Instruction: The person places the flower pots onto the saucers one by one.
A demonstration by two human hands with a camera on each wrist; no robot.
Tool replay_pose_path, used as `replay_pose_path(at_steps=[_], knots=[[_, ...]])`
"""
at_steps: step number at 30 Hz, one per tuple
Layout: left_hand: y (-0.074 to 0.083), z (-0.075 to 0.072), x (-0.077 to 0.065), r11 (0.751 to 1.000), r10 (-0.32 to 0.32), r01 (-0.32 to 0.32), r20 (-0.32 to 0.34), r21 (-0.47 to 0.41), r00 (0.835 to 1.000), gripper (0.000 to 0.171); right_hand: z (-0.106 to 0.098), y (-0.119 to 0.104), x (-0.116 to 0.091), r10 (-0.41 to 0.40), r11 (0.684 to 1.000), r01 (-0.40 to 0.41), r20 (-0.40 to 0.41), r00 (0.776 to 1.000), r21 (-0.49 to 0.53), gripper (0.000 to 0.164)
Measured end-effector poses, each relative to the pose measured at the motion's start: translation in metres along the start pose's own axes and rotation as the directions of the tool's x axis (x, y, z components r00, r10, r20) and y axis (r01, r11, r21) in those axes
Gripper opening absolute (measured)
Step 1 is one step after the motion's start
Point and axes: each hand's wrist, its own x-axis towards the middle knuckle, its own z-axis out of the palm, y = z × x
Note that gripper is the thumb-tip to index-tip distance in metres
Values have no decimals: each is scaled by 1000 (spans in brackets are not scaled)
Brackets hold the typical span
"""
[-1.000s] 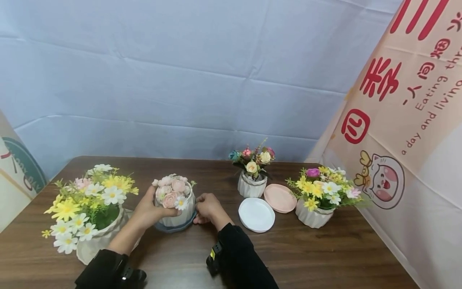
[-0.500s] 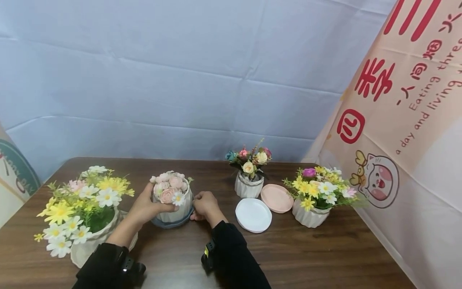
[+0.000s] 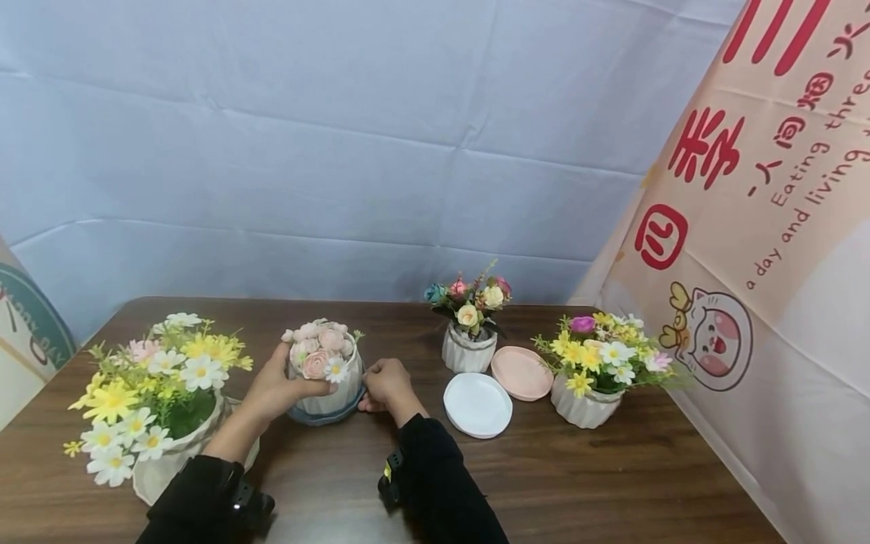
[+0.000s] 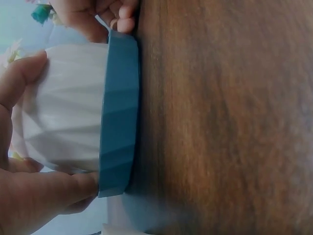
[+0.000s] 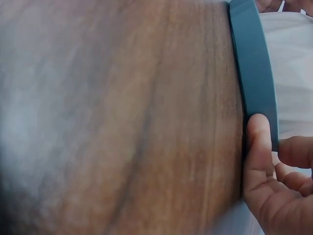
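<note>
My left hand (image 3: 275, 385) grips a white ribbed flowerpot (image 4: 68, 107) from its left side, thumb across the front near the top. Pale pink flowers and one white daisy (image 3: 336, 370) fill this pot. Beneath it is a blue saucer (image 4: 120, 112), its low wall around the pot's base, close over the wooden table. At the saucer's right edge my right hand (image 3: 387, 389) pinches the rim between thumb and fingers, as the right wrist view shows. The left hand's fingers behind the pot are partly hidden in the head view.
A large pot of yellow and white flowers (image 3: 159, 393) stands beside the left forearm. Right of the hands are a white saucer (image 3: 478, 406), a pink saucer (image 3: 522, 373), a small pot of roses (image 3: 469, 351) and another pot of mixed flowers (image 3: 587, 404). A pale cloth (image 3: 326, 151) hangs behind the table.
The blue saucer has shifted slightly away from me and sits more evenly beneath the pot. Both hands keep their hold. The head view has turned a little to the right.
</note>
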Motion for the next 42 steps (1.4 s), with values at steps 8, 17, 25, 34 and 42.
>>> replay_pose_path(at_steps=[8, 17, 25, 34, 42], knots=[[0, 0, -2, 1000, -18, 18, 5, -5, 1000, 122, -1, 0, 1, 19, 1000, -19, 13, 1000, 3, 8], [-6, 3, 0, 999, -20, 20, -7, 31, 1000, 121, -3, 2, -1, -8, 1000, 8, 20, 1000, 7, 9], [-1, 3, -4, 999, -14, 14, 9, 33, 1000, 118, -3, 5, -1, -13, 1000, 13, 15, 1000, -5, 9], [4, 3, -8, 995, -41, 39, 13, 96, 999, 114, -4, 2, -5, -43, 990, 44, 12, 999, -134, 10], [24, -7, -16, 899, 37, -33, -2, 438, 999, 114, -11, -14, -18, -128, 747, 129, 48, 991, -652, 12]])
